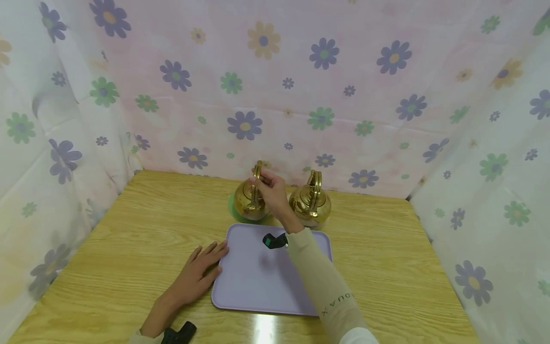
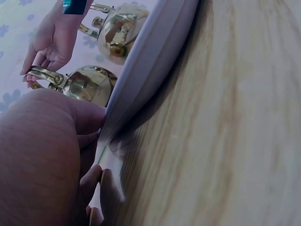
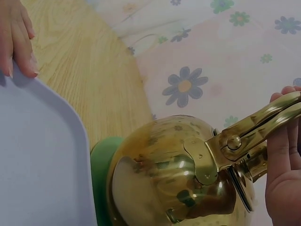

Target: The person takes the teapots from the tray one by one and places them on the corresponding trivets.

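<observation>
Two shiny golden kettles stand at the back of the wooden table. The left kettle [image 1: 249, 203] [image 3: 178, 174] [image 2: 89, 84] sits on a green coaster [image 3: 101, 174]. My right hand [image 1: 270, 188] [image 3: 284, 165] grips its upright handle [image 1: 257, 177] [image 3: 263, 125]. The right kettle [image 1: 310, 203] [image 2: 120, 30] stands beside it, untouched. A lilac tray [image 1: 258, 282] [image 3: 37, 160] [image 2: 150, 61] lies in front of the kettles. My left hand [image 1: 199, 274] [image 3: 16, 33] lies flat, fingers resting on the tray's left edge.
Flowered cloth walls close in the table on three sides. A black wrist camera [image 1: 275, 240] hangs under my right forearm above the tray. Another black device [image 1: 180, 333] sits at my left wrist. Bare wood [image 1: 386, 267] lies right of the tray.
</observation>
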{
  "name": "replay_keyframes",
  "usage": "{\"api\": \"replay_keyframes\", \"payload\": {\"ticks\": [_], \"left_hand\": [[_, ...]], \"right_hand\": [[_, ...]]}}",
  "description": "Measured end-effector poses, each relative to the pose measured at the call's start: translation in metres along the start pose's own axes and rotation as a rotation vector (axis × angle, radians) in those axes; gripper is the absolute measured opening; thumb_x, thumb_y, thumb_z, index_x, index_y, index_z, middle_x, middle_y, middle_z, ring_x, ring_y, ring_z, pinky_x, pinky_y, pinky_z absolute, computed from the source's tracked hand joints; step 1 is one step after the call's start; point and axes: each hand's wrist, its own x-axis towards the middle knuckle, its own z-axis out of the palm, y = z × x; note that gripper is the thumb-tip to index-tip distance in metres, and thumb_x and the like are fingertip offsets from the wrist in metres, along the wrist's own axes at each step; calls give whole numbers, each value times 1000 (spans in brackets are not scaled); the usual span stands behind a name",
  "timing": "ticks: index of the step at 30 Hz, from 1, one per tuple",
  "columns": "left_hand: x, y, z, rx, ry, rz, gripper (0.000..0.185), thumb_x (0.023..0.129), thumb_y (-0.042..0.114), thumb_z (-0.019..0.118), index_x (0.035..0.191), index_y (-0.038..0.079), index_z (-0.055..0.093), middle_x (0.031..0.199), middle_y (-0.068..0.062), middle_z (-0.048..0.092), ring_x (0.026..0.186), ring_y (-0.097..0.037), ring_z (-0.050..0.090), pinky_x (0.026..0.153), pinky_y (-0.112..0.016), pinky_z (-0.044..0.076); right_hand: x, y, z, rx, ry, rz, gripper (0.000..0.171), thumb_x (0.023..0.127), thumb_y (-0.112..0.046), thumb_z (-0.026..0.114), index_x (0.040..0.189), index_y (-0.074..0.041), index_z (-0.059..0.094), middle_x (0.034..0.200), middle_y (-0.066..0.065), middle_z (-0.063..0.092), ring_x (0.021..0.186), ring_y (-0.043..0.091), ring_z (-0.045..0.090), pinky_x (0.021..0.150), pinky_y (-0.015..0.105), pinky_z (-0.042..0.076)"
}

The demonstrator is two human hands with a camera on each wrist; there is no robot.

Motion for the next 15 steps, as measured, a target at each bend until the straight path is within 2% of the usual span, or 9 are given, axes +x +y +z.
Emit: {"api": "replay_keyframes", "payload": {"ticks": [5, 10, 12, 15], "left_hand": [[1, 1, 0, -3, -2, -1, 45, 103, 16, 58, 148, 7, 55, 157, -12, 47, 145, -46, 37, 113, -71, 16], [3, 0, 0, -8, -22, -10, 46, 103, 17, 58, 148, 7, 54, 157, -12, 46, 146, -46, 37, 113, -73, 15], [4, -1, -1, -5, -30, -7, 45, 103, 17, 58, 147, 6, 54, 157, -12, 46, 145, -46, 37, 113, -73, 16], [6, 0, -4, 2, -45, -2, 44, 103, 15, 58, 146, 3, 55, 156, -14, 47, 144, -48, 38, 113, -74, 17]], "right_hand": [[3, 2, -1, 34, -1, 23, 35, 101, -5, 62, 135, 5, 62, 119, 25, 68, 93, 20, 71, 75, 24, 60], [4, 3, -2, 62, 1, 36, 36, 101, -5, 62, 136, 5, 61, 110, 9, 71, 91, 19, 71, 75, 24, 60], [4, 3, -2, 52, 6, 41, 35, 101, -7, 62, 134, 4, 63, 109, 13, 72, 84, 14, 70, 73, 24, 60], [5, 5, -2, 25, 12, 50, 33, 103, -12, 61, 132, 5, 64, 114, 22, 71, 86, 16, 70, 73, 25, 59]]}}
